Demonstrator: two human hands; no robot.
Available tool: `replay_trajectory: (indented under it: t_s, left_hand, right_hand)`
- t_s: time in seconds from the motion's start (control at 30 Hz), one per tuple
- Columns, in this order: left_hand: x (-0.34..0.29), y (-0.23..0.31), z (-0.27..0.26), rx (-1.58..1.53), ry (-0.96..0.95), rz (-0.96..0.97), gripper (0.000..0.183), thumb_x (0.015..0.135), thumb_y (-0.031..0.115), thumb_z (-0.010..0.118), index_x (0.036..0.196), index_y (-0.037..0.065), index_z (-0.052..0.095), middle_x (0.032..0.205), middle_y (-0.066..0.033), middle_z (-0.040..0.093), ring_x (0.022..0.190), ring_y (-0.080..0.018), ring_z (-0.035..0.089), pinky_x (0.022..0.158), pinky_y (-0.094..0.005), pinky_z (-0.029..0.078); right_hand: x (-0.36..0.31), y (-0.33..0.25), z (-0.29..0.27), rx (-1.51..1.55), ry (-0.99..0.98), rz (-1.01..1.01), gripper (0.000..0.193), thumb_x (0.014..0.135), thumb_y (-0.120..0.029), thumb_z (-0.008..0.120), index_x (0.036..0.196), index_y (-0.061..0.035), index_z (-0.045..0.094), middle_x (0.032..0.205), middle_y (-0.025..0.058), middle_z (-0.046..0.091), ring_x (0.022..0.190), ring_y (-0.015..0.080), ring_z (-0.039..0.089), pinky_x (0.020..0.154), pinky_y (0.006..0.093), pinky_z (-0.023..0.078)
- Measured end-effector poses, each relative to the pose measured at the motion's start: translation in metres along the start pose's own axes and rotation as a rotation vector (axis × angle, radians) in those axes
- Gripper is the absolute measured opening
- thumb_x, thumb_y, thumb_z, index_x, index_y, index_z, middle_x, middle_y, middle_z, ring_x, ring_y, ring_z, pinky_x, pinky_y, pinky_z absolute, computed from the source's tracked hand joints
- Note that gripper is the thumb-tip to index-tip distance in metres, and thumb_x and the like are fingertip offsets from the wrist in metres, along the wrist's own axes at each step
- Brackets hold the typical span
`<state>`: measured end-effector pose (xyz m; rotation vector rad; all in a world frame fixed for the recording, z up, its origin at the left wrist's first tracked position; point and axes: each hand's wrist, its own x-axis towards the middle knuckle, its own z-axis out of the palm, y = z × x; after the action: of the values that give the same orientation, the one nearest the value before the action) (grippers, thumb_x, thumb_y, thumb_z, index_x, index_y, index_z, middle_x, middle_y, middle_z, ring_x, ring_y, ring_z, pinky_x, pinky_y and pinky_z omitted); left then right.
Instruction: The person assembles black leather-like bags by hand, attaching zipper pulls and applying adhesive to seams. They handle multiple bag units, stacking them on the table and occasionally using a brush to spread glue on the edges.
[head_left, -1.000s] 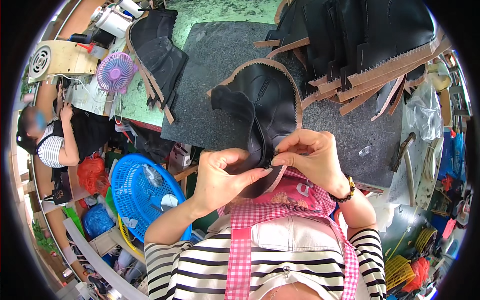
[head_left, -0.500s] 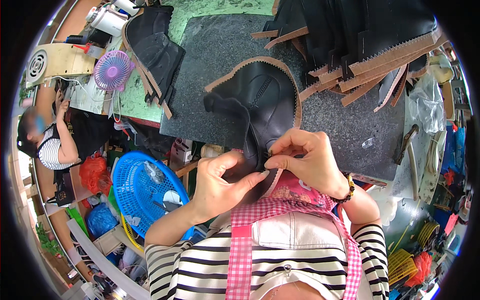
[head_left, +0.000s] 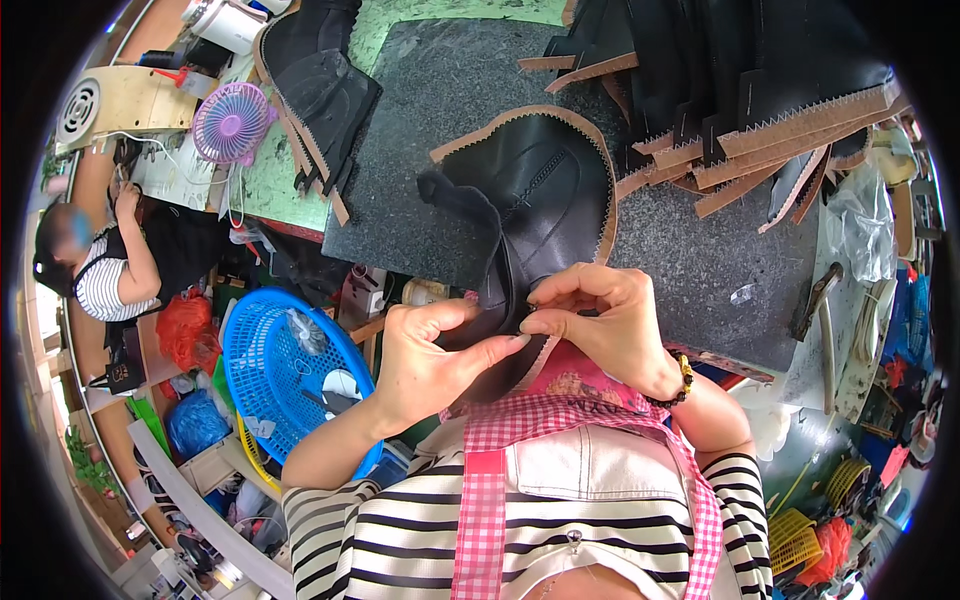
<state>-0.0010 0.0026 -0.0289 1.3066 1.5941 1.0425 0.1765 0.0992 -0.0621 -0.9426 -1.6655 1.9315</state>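
Observation:
A black leather shoe upper (head_left: 560, 190) with a brown zigzag-cut edge lies partly on the dark stone slab (head_left: 430, 110) and hangs over its front edge toward my lap. My left hand (head_left: 430, 365) grips its near end, thumb on top and fingers folded beneath the leather. Close beside that thumb, my right hand (head_left: 600, 320) pinches at the same edge with thumb and forefinger. Whether something small sits between those right fingertips cannot be made out. A beaded bracelet circles my right wrist.
Stacked black uppers (head_left: 750, 80) lie at the back right, and more uppers (head_left: 315, 90) at the back left beside a purple fan (head_left: 232, 122). A blue plastic basket (head_left: 245, 340) stands left of my arm. Another person (head_left: 115, 265) sits at the far left.
Both hands stay at the same edge of the upper, with the right fingertips shifted slightly. The whole view has moved a little.

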Motion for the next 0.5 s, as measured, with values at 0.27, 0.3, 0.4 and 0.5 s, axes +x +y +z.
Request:
replay_trajectory:
  t_s: [0.27,0.3,0.4,0.5]
  left_hand:
    - [0.0004,-0.0009,-0.0008,-0.001,-0.026,-0.070,0.015,0.076,0.008,0.079,0.075,-0.002,0.068,0.063,-0.0009,0.063,0.061,-0.0009,0.051,0.054,-0.0215,0.042]
    - [0.0009,-0.0004,-0.0012,-0.003,-0.026,-0.080,0.015,0.076,0.008,0.080,0.074,-0.002,0.068,0.062,-0.0006,0.062,0.060,-0.0009,0.051,0.053,-0.0216,0.041]
    - [0.0018,-0.0014,-0.0051,0.042,-0.074,-0.120,0.017,0.075,0.009,0.080,0.072,-0.002,0.067,0.061,0.0001,0.061,0.059,-0.0005,0.050,0.051,-0.0221,0.041]
    - [0.0023,-0.0065,-0.0046,0.041,-0.087,-0.095,0.017,0.075,0.009,0.080,0.070,0.000,0.066,0.059,-0.0033,0.061,0.055,-0.0020,0.049,0.049,-0.0238,0.039]
  right_hand:
    - [0.0007,0.0003,-0.0019,-0.262,0.046,-0.275,0.016,0.071,0.001,0.079,0.085,0.0000,0.072,0.081,0.0090,0.070,0.068,0.0117,0.066,0.062,0.0231,0.052]
    - [0.0012,0.0013,-0.0025,-0.263,0.046,-0.301,0.016,0.071,0.001,0.079,0.085,0.0000,0.072,0.081,0.0091,0.070,0.068,0.0119,0.066,0.061,0.0233,0.051]
    - [0.0017,0.0033,-0.0027,-0.262,0.045,-0.363,0.016,0.070,0.001,0.079,0.085,0.0000,0.072,0.079,0.0090,0.070,0.066,0.0124,0.065,0.060,0.0236,0.050]
    - [0.0019,0.0017,-0.0033,-0.258,0.027,-0.351,0.017,0.070,0.000,0.080,0.085,-0.0011,0.072,0.078,0.0082,0.069,0.065,0.0135,0.065,0.059,0.0246,0.051]
